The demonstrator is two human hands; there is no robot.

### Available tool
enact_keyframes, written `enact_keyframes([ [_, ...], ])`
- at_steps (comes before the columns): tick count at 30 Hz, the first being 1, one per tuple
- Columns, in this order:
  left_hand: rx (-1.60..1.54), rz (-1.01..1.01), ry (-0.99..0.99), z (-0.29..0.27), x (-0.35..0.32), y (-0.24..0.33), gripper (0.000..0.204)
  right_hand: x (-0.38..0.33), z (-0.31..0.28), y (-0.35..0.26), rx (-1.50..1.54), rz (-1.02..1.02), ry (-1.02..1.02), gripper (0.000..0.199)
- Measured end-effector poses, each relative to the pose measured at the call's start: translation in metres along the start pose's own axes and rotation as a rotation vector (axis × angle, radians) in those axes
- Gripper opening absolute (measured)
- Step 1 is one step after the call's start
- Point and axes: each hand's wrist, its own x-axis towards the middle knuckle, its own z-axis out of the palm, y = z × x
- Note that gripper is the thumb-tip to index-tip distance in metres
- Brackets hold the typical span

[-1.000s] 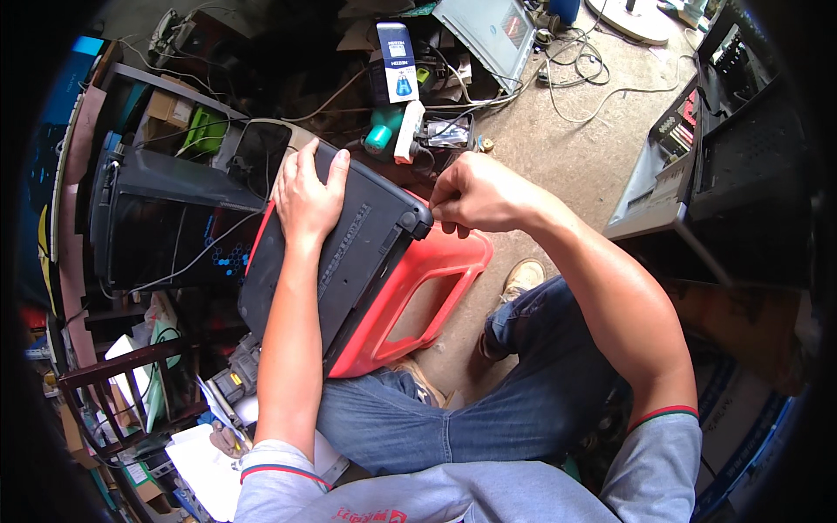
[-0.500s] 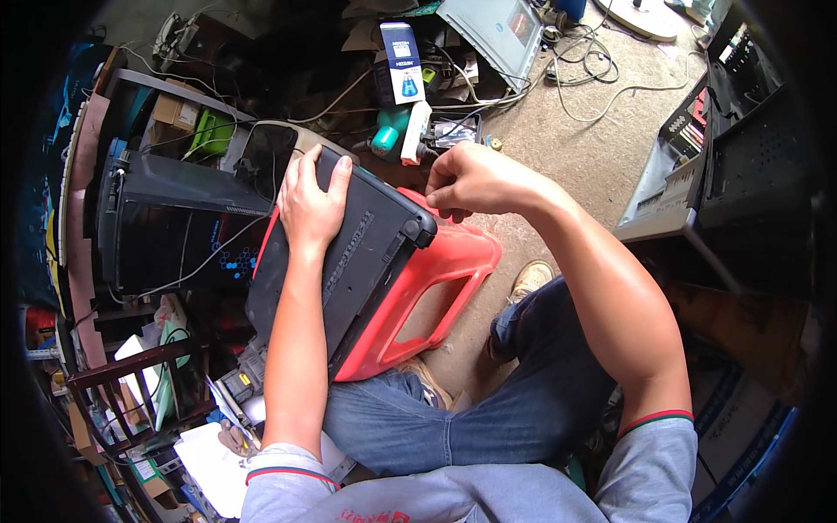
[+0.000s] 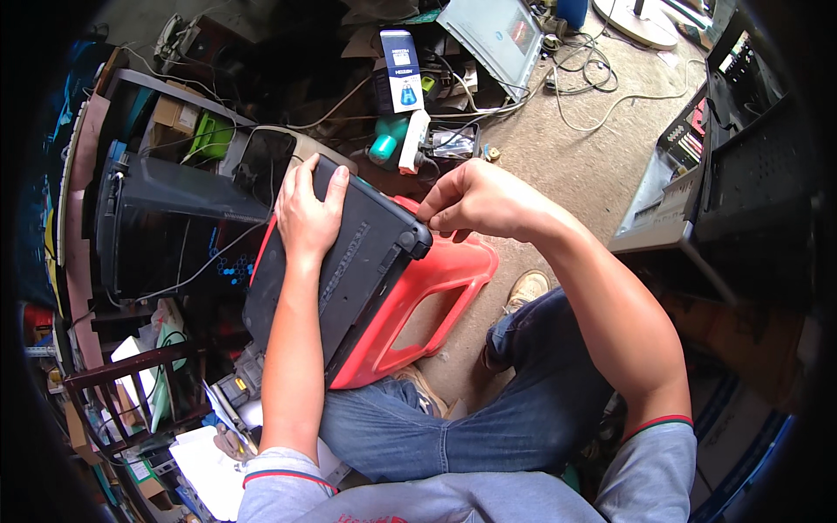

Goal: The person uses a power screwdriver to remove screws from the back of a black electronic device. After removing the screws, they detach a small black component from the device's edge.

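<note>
Bright daylight is falling on the bare floor (image 3: pixel 558 166) at the top right and lighting the forearms evenly, with no harsh glare. The clutter left of that floor is sitting in deep shade. The fisheye lens is bending straight edges, and black corners are closing in around the rim. Focus is staying sharp throughout.

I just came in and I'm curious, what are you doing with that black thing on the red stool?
A person sits with a closed dark laptop lying on a red plastic stool. The left hand presses flat on the laptop's far end to hold it steady. The right hand pinches at the laptop's corner, fingertips together. Cables and old electronics lie around on the floor.
</note>
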Motion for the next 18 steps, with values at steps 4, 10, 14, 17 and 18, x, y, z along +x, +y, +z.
enact_keyframes([
  [4, 0.0, 0.005, 0.008, 0.0, 0.0, 0.0, 0.055, -0.003, 0.003, -0.004, -0.073, 0.03, 0.012, 0.017],
  [10, 0.006, -0.029, 0.016, 0.003, -0.001, -0.002, 0.056, -0.01, 0.016, -0.005, -0.292, -0.131, 0.157, 0.021],
  [14, 0.003, -0.036, 0.01, 0.001, -0.001, -0.002, 0.057, -0.016, 0.031, -0.008, -0.416, -0.147, 0.269, 0.021],
  [17, 0.012, -0.023, 0.039, 0.002, -0.003, -0.004, 0.056, -0.017, 0.041, -0.008, -0.431, -0.165, 0.341, 0.02],
  [18, 0.019, -0.013, 0.054, 0.002, -0.003, -0.005, 0.056, -0.017, 0.044, -0.007, -0.437, -0.156, 0.363, 0.02],
])
